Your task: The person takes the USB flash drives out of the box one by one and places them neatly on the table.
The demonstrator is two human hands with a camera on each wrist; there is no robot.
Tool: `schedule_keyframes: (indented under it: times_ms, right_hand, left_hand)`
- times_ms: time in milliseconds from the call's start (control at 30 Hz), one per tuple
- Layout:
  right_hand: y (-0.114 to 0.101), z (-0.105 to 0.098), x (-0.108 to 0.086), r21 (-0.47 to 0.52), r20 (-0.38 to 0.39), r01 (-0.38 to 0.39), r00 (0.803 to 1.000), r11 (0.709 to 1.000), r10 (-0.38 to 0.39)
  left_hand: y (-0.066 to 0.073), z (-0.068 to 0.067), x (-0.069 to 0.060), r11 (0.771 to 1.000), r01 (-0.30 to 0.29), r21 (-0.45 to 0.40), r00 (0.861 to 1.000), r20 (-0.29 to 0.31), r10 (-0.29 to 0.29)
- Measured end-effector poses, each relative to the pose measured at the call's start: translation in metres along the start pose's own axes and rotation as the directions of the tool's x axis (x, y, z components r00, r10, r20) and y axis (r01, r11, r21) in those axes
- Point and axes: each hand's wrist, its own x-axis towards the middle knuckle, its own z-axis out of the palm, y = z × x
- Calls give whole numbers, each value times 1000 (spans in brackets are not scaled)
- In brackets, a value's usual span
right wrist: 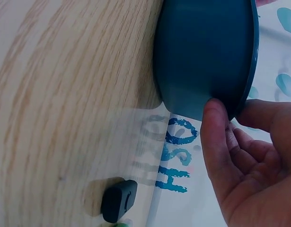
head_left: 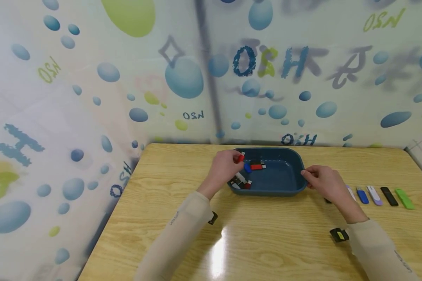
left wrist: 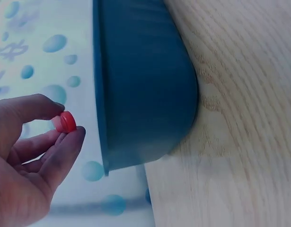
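Mirror-written "H2O" and "N2O" mark the sheet (head_left: 91, 128) behind your table (head_left: 183, 183). Your left hand (head_left: 224, 166) pinches a red USB stick (head_left: 240, 158) between thumb and fingers, above the left end of the dark blue tray (head_left: 278, 179). Your right hand (head_left: 323, 181) grips the tray's right rim, thumb and fingers closed on it. More sticks (head_left: 256, 167) lie inside, bunched leftward. Right of that hand run a blue stick (head_left: 362, 196), a white-and-purple stick (head_left: 374, 196), a black stick (head_left: 389, 196) and a green stick (head_left: 405, 199). Lettering on your left sleeve (head_left: 183, 232) is too small to read.
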Motion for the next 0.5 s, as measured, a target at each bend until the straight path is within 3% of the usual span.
schedule_keyframes:
  times_ms: [267,500]
  right_hand:
    - [2,1,0,2,6,6,1000,1000,-6]
    - [3,1,0,3,3,10,1000,1000,-10]
  left_hand:
    - [-19,-19,-26,994,48,-101,995,-79,-56]
    - [-40,-31,-45,993,59,-99,986,-150,-73]
